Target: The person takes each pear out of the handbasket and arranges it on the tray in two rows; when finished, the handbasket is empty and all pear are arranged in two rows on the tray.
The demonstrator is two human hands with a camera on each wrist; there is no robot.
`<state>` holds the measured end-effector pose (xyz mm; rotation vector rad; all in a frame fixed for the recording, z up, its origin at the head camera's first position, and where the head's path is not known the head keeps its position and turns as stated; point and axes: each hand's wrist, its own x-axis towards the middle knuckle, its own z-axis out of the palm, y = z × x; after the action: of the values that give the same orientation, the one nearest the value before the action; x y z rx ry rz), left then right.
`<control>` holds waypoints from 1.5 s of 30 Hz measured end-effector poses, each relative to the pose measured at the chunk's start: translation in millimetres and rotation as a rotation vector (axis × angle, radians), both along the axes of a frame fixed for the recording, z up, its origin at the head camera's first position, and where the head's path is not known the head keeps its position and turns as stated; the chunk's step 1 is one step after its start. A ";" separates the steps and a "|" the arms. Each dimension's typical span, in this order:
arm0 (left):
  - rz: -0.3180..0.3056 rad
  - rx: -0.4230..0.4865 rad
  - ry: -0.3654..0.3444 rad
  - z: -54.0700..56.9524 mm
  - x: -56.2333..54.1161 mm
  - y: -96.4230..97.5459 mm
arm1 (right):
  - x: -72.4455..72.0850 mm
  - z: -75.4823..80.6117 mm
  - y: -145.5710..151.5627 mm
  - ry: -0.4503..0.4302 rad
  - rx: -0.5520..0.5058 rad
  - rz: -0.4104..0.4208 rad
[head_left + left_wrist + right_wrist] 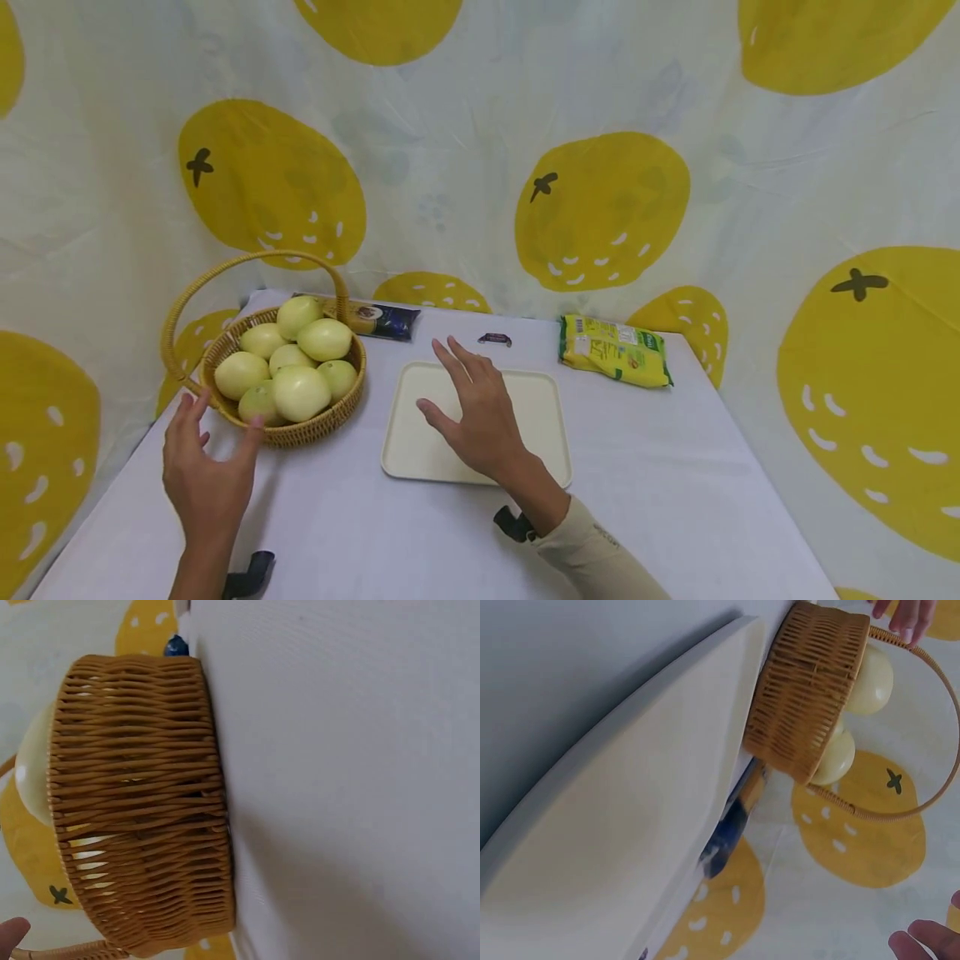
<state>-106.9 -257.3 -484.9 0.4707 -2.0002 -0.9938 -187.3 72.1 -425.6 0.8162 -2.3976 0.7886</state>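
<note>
A wicker basket (322,427) with a tall arched handle stands at the left of the table, heaped with several pale green round fruits (302,393). Just in front of its near rim is my left hand (207,479), fingers spread and holding nothing; its fingertips overlap the basket's edge in the head view. From the left wrist, the woven side of the basket (142,802) fills much of the picture. Over a cream rectangular tray (536,425) my right hand (483,417) hovers with fingers extended and nothing in it. The right wrist view shows the tray (630,787) close up.
Behind the basket lies a dark blue and gold packet (386,321). A small dark purple wrapped piece (495,339) lies beyond the tray. At the back right is a yellow and green bag (615,350). A fruit-print curtain (450,208) hangs behind the white-covered table (660,483).
</note>
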 end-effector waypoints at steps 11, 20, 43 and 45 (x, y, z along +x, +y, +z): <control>-0.127 0.074 -0.221 -6.4 -8.1 -10.3 | -1.1 -2.0 -32.5 -0.026 -0.033 0.115; -0.196 0.166 -0.268 -12.8 -12.2 -19.0 | -1.5 -4.7 -63.3 -0.049 -0.028 0.183; -0.262 0.339 -0.425 -18.6 -14.2 -25.2 | -16.4 -13.1 -139.0 -0.267 0.033 0.280; -0.260 0.344 -0.426 -18.9 -14.8 -25.2 | -18.8 -14.2 -144.9 -0.287 0.048 0.282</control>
<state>-121.7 -282.5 -503.8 0.6632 -2.3146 -1.5157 -206.1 -72.9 -439.8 1.1462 -2.5924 1.0205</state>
